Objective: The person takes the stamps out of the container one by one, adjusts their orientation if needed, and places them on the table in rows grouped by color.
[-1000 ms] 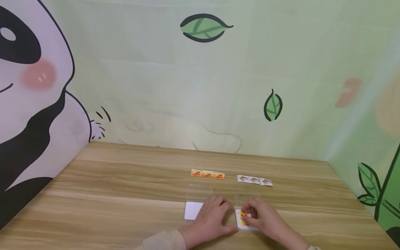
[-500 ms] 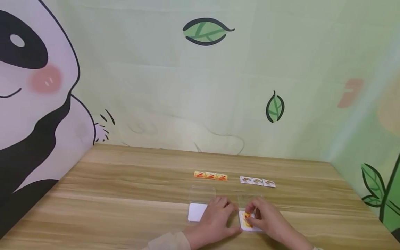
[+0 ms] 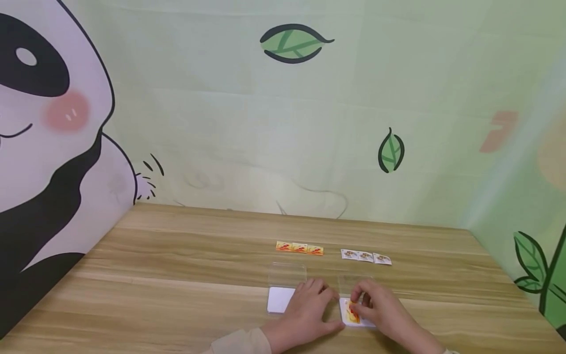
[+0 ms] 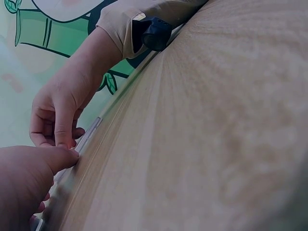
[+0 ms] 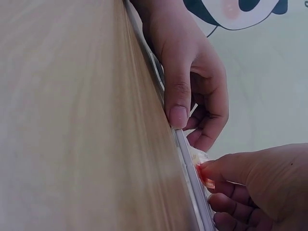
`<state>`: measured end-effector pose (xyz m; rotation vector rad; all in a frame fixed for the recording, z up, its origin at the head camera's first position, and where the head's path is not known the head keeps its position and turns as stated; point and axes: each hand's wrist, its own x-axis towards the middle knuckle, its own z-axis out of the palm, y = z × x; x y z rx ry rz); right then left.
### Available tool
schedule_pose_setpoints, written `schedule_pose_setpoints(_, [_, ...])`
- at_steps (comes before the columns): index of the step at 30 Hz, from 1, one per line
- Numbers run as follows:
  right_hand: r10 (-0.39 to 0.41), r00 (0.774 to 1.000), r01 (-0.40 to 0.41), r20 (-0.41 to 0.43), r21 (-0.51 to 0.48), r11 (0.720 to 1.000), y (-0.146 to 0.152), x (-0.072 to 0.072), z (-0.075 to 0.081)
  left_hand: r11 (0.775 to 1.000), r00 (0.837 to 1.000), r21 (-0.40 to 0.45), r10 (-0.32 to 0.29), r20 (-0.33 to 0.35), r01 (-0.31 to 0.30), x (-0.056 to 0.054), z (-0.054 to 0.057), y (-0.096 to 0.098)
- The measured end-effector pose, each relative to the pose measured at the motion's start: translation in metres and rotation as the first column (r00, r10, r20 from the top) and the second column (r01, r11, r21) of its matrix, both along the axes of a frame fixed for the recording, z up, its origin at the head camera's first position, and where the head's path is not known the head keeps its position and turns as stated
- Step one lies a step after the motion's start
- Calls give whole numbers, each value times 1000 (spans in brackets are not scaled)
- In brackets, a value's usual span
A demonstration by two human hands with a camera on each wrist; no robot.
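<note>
In the head view, my right hand [image 3: 383, 309] is over the right-hand white card [image 3: 343, 318], which sits in a clear flip case. Its thumb and fingertips pinch a small yellow-and-red picture sticker [image 3: 353, 315] at the card's left part. The right wrist view shows this sticker [image 5: 206, 177] upright between thumb and fingers, close to the case's edge [image 5: 191, 178]. My left hand [image 3: 307, 309] rests between the two cases, its thumb and fingertips at the right case's left edge. It partly covers the other white card [image 3: 279, 300].
Both cases have transparent lids folded back, the left lid [image 3: 287, 274] showing more plainly. Behind them lie a row of yellow-red picture stickers [image 3: 299, 248] and a row of white picture stickers [image 3: 365, 256]. A printed cloth backdrop [image 3: 221, 123] stands along the wooden table's [image 3: 155, 255] far edge.
The head view has shifted a little, so everything sits slightly farther right in it. Both hands keep nearly the same places, the right one still pinching the sticker.
</note>
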<state>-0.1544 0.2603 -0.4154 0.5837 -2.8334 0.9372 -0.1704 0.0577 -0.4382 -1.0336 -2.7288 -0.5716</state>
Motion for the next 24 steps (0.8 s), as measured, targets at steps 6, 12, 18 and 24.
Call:
schedule_pose_setpoints(6, [-2, 1000, 2, -9, 7, 1000, 0, -1, 1, 1000, 1000, 0, 1, 3, -1, 0, 1, 0])
schedule_pose_setpoints(12, [-1, 1000, 1, 14, 12, 1000, -1, 1, 5, 1000, 1000, -6, -3, -11, 3, 0, 0, 0])
schedule_pose_setpoints(18, [28, 1000, -28, -9, 29, 999, -1, 1, 10, 1000, 1000, -2, 2, -8, -2, -1, -2, 0])
schedule_pose_setpoints(24, [36, 999, -36, -19, 7, 999, 0, 2, 13, 1000, 1000, -5, -2, -3, 2, -2, -3, 1])
